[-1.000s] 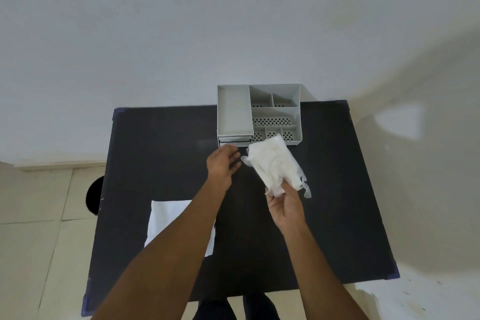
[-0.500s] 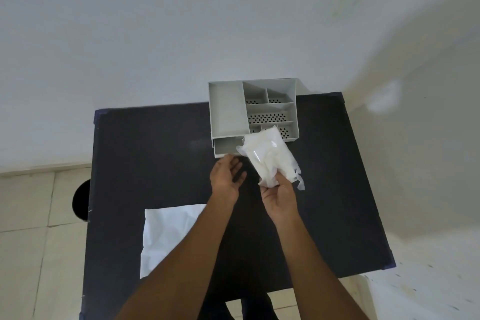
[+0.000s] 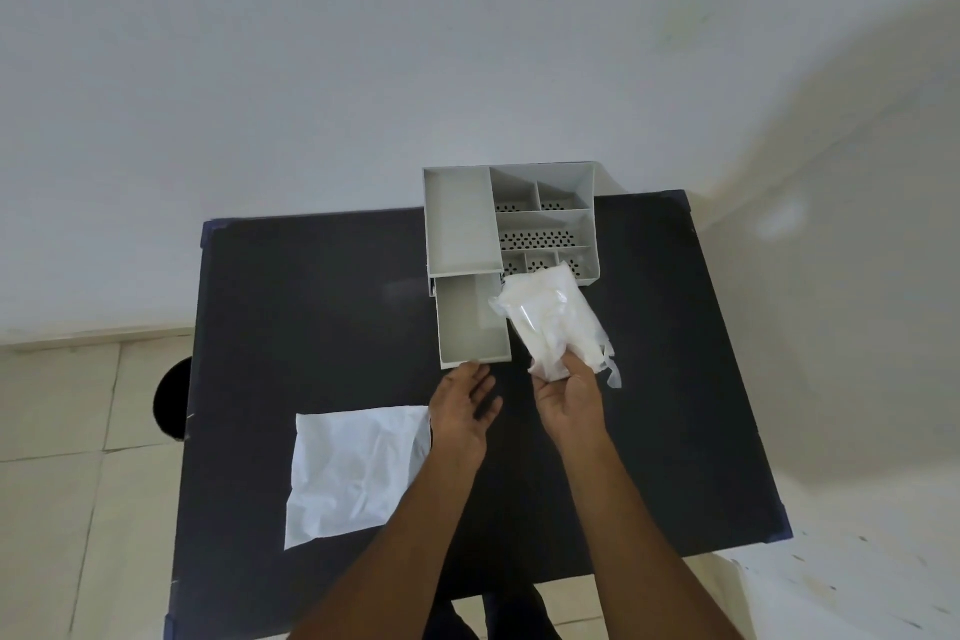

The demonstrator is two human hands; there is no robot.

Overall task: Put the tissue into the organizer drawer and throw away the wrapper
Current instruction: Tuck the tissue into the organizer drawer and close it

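A grey organizer (image 3: pixel 457 224) stands at the table's far edge. Its drawer (image 3: pixel 470 322) is pulled out toward me and holds nothing. My left hand (image 3: pixel 462 405) touches the drawer's front edge with its fingertips, fingers apart and nothing in it. My right hand (image 3: pixel 569 392) grips the lower end of a white tissue pack in a clear wrapper (image 3: pixel 550 317), which hangs in the air just right of the drawer, in front of the organizer's small compartments.
The black table (image 3: pixel 311 327) has a flat white sheet (image 3: pixel 353 468) at its near left. A round dark bin (image 3: pixel 171 400) shows on the tiled floor beside the table's left edge. White walls stand behind and to the right.
The drawer has slid out of the organizer toward me, drawn by my left hand. My right hand stays on the wrapped tissue beside it. The camera view has shifted.
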